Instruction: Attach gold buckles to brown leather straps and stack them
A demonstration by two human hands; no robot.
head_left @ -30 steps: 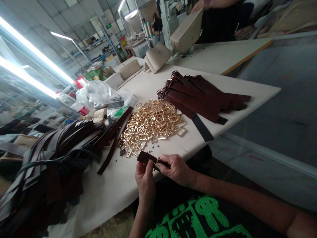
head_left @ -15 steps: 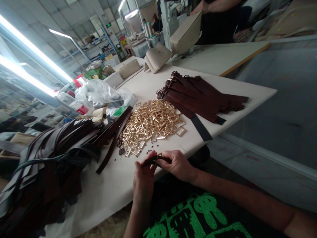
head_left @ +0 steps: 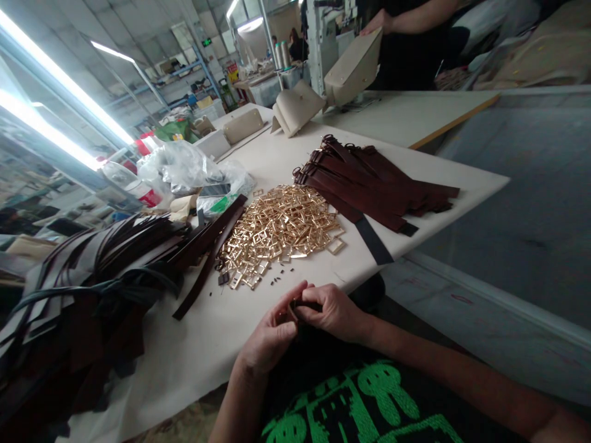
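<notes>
Just off the table's near edge, my left hand (head_left: 272,332) and my right hand (head_left: 335,311) meet on a dark brown leather strap (head_left: 308,305). The right fingers pinch it, and the left thumb and fingers close on its other end. Much of the strap is hidden by the fingers; whether a buckle is on it I cannot make out. Ahead of my hands lies a heap of gold rectangular buckles (head_left: 281,224). Small dark bits (head_left: 277,280) are scattered between the heap and my hands.
Brown straps with looped ends (head_left: 369,178) lie fanned at right. A tied bundle of straps (head_left: 101,271) covers the left side. Plastic bags (head_left: 180,166) sit behind it. Beige bags (head_left: 298,107) stand at the back, where another person's hand (head_left: 378,23) holds one at a machine.
My left hand has turned, its thumb coming down over the strap. The strap, stretched level between both hands before, is now bent and more covered by the fingers.
</notes>
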